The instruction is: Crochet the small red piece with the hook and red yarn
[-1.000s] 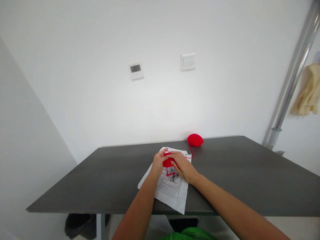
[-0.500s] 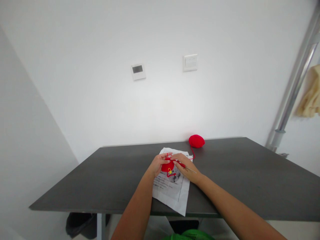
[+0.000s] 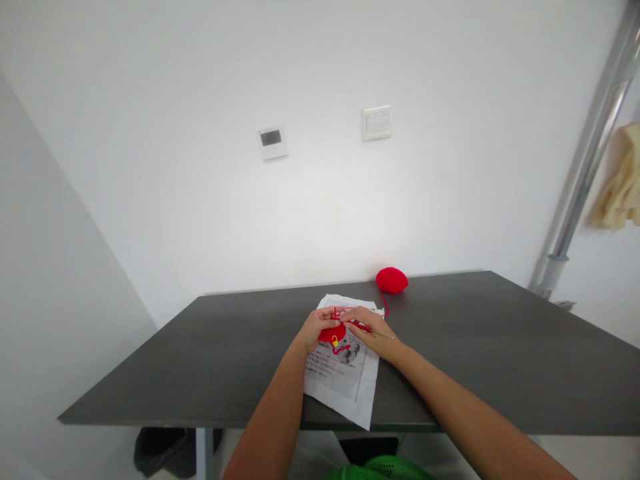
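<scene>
Red crochet work [image 3: 330, 333] is pinched in my left hand [image 3: 315, 328], with red yarn looped over the index finger. A yellow stitch marker [image 3: 335, 341] hangs from the lower part of the piece, beside a short loose yarn tail. My right hand [image 3: 373, 328] closes round a crochet hook [image 3: 364, 327] with a red grip and a thin metal end that sticks out to the right. The hook's tip is at the work's upper edge, hidden by my fingers. Both hands are over a printed paper sheet [image 3: 345, 380].
A red yarn ball [image 3: 392, 281] sits at the back of the dark table [image 3: 240, 360], its strand leading to my hands. The white wall behind carries a thermostat [image 3: 273, 143] and a switch [image 3: 377, 123]. Under the table at left stands a bin with a black bag [image 3: 163, 448].
The crochet work and its marker have shifted slightly left and tilted in my left hand. My right hand, with the hook, has moved very little. The whole view has shifted slightly.
</scene>
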`<state>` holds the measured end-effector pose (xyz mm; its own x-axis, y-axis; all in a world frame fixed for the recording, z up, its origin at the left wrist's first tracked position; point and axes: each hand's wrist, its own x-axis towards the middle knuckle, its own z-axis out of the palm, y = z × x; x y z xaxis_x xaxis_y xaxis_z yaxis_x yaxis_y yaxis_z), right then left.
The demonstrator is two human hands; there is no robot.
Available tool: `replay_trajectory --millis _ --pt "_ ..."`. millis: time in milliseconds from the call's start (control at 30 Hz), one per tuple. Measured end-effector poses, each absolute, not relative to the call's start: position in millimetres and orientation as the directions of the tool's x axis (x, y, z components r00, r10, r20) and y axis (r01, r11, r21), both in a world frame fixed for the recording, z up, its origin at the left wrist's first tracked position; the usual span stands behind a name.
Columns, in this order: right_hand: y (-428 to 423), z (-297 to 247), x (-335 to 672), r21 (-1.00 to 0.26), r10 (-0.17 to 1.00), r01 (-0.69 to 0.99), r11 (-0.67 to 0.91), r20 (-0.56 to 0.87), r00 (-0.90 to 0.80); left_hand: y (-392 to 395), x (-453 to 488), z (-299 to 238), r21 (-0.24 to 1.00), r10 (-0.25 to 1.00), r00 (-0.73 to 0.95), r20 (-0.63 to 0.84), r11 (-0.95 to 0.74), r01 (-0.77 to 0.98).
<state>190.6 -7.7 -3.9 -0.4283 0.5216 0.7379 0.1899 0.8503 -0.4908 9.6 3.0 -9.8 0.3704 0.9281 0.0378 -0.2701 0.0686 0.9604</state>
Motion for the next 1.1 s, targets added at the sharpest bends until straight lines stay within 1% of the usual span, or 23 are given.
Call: replay_trajectory --millis 200,567,833,967,1100 --pt "-4.4 -6.0 191.5 -0.537 0.557 0.179 0.825 0.715 -0.423 2.6 8.7 -9.8 0.965 0.935 0.353 0.038 0.057 -0.256" --pt "-7.2 4.2 196.8 -0.690 0.666 0.129 0.712 0.606 -0.435 -1.9 2.4 -0.8 0.954 0.913 0.407 0.037 0.088 -0.286" --pt "-9.9 10.9 197.5 -0.755 0.713 0.076 0.651 0.574 -0.401 -0.6 -5.0 1.2 0.926 0.914 0.398 0.079 0.080 -0.368" --pt "-8.8 10.2 196.7 -0.777 0.734 0.056 0.628 0.566 -0.374 -1.6 -6.9 2.5 0.919 0.900 0.428 0.085 0.095 -0.382" --pt "-6.0 7.6 196.3 -0.787 0.739 0.024 0.616 0.567 -0.363 -2.7 -8.8 2.6 0.906 0.883 0.450 0.132 0.077 -0.417"
